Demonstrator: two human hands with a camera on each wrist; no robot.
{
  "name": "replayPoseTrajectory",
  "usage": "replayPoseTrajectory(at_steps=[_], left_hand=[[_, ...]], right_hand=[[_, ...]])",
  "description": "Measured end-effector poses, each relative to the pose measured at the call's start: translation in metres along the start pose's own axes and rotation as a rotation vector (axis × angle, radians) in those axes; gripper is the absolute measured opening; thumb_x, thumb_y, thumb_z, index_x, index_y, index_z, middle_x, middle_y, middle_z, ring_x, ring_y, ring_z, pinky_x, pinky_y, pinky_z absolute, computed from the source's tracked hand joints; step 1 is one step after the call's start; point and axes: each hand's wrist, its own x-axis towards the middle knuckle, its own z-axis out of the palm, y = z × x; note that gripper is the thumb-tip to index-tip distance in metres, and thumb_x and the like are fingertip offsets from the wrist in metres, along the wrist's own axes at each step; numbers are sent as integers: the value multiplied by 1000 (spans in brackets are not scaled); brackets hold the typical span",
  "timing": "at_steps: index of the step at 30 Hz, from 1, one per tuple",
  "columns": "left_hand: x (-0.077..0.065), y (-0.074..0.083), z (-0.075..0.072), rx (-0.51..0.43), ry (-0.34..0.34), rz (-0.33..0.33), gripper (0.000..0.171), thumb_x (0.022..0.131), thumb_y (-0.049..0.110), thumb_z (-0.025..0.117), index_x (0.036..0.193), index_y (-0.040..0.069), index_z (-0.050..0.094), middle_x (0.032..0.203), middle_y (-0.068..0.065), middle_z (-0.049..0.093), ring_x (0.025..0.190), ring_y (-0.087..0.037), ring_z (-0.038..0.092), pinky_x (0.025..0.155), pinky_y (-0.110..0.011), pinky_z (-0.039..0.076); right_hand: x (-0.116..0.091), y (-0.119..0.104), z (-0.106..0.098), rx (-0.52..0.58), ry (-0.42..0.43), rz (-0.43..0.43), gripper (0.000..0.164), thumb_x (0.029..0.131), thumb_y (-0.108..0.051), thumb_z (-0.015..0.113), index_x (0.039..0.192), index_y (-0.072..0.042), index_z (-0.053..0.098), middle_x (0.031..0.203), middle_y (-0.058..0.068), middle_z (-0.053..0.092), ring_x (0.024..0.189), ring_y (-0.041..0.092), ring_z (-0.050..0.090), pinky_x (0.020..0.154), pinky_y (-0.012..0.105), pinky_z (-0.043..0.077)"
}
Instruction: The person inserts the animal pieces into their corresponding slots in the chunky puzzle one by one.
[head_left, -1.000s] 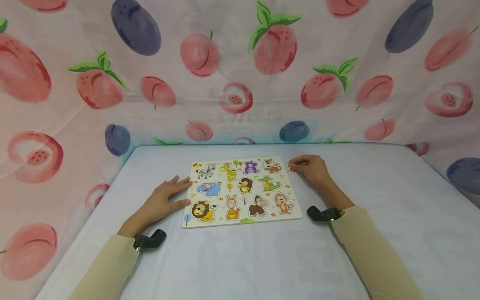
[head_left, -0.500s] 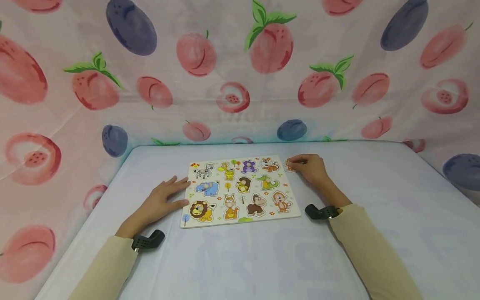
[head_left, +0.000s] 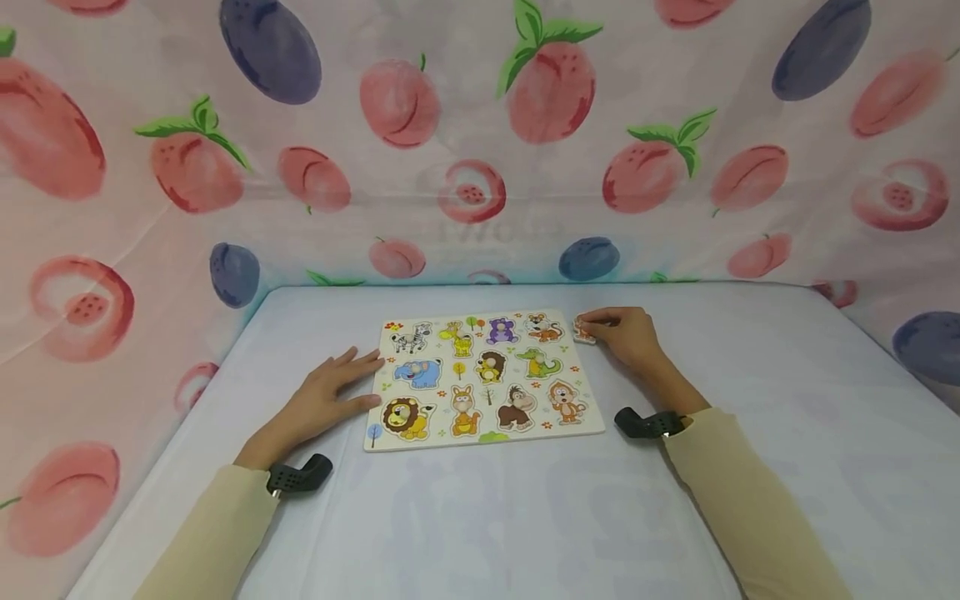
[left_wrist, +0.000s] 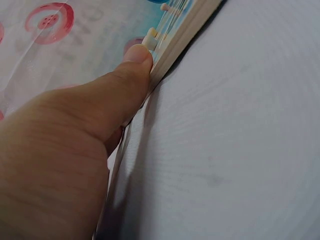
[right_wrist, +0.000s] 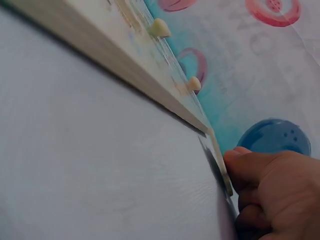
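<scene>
A wooden puzzle board with several cartoon animals lies flat on the white-covered table. My left hand is beside its left edge, fingers extended and fingertips at the rim. In the left wrist view the thumb lies against the board's side. Just past the board's upper right corner, my right hand pinches a small orange-and-white puzzle piece. The right wrist view shows this piece edge-on and tilted, with shadow under it; the fingers hide part of it.
Small knobs stand up from pieces on the board. The monkey picture is at the board's lower right. A fruit-print cloth hangs behind the table. Each wrist wears a dark camera.
The head view sways slightly. The pinched piece has tipped up a little and more of it shows beside the right fingertips. The left hand stays at the board's left edge.
</scene>
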Motion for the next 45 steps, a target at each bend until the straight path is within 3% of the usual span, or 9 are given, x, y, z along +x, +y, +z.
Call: replayPoseTrajectory(at_steps=[5,12,21,25,33,45], left_hand=[[2,2,-1,-5,-12,-12,65,88,46,65,143,15,47,153,-4,34,143,-34,13,112,-60,6],[3,2,-1,-8,-16,-2,66,88,46,65,143,15,48,152,-2,35,143,-34,14,112,-59,7],[2,2,-1,-10,-13,-11,66,88,47,65,143,16,47,152,-2,35,144,-33,13,112,-58,7],[1,2,0,-17,-11,-14,66,87,47,65,143,16,47,152,-2,35,144,-33,13,112,-59,7],[1,1,1,-16,0,-20,67,87,48,65,143,16,47,152,-2,35,143,-34,14,112,-59,7],[1,-1,2,-19,-6,-10,67,87,49,65,143,16,48,152,-2,35,144,-33,14,112,-58,7]], right_hand=[[-1,-2,-4,25,-25,5,26,90,-26,68,108,-8,73,115,11,66,114,28,54,92,41,44],[-4,-8,-10,-34,-21,-29,26,88,-30,71,106,-12,75,107,7,69,83,21,50,64,29,40],[-11,-23,-22,-43,-61,-87,27,86,-33,73,105,-15,76,93,4,69,69,20,44,50,25,34],[-21,-33,-25,-42,-98,-121,27,83,-34,75,104,-16,76,89,2,69,63,19,44,48,25,34],[-36,-46,-28,-47,-158,-190,19,83,-28,77,99,-18,77,97,-2,71,62,20,45,47,25,33],[-57,-46,-29,-44,-201,-228,17,82,-30,77,97,-20,77,66,7,59,56,18,42,44,24,30]])
